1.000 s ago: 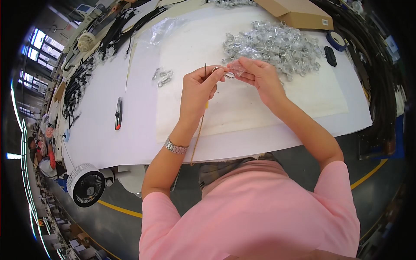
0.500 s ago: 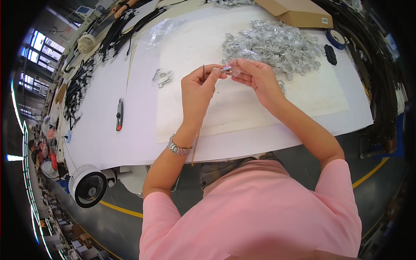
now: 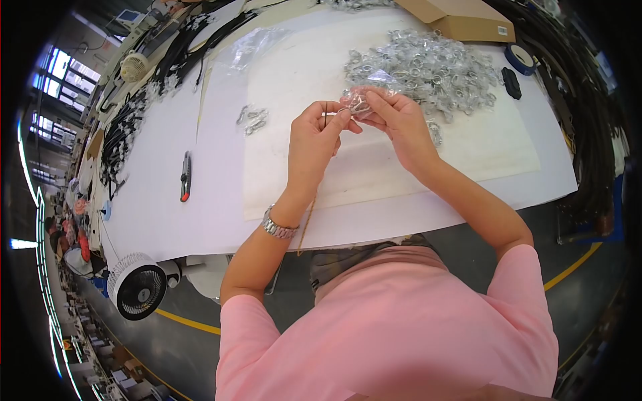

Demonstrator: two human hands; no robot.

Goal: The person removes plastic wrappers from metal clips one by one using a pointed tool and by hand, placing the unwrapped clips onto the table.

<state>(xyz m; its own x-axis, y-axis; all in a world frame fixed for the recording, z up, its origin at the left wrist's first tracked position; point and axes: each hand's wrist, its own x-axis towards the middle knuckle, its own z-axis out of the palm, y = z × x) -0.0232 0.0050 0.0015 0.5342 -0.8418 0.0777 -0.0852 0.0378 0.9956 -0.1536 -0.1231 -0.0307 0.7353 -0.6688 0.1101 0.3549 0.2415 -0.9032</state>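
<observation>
My left hand (image 3: 319, 137) pinches the end of a shiny metal clasp (image 3: 348, 111); its exact shape is partly hidden by the fingers. A thin dark strip or tool (image 3: 326, 115) sticks up between that hand's fingers. Fingers closed, my right hand (image 3: 404, 123) grips the small clear plastic bag (image 3: 358, 100) around the clasp. Just beyond the hands lies a large heap of bagged metal clasps (image 3: 428, 70). To the left, several unbagged metal clasps (image 3: 253, 120) rest on the white sheet.
A box cutter (image 3: 186, 177) lies on the table's left part. Clear plastic film (image 3: 247, 50), a cardboard box (image 3: 468, 23), blue tape (image 3: 519, 59) and a black object (image 3: 511, 83) sit farther back. Black straps (image 3: 124, 130) line the left edge; a fan (image 3: 139, 291) stands below.
My left hand has shifted slightly right, closer to my right hand. The clasp now sits deeper among the fingers and crumpled plastic, where before it showed between the two hands.
</observation>
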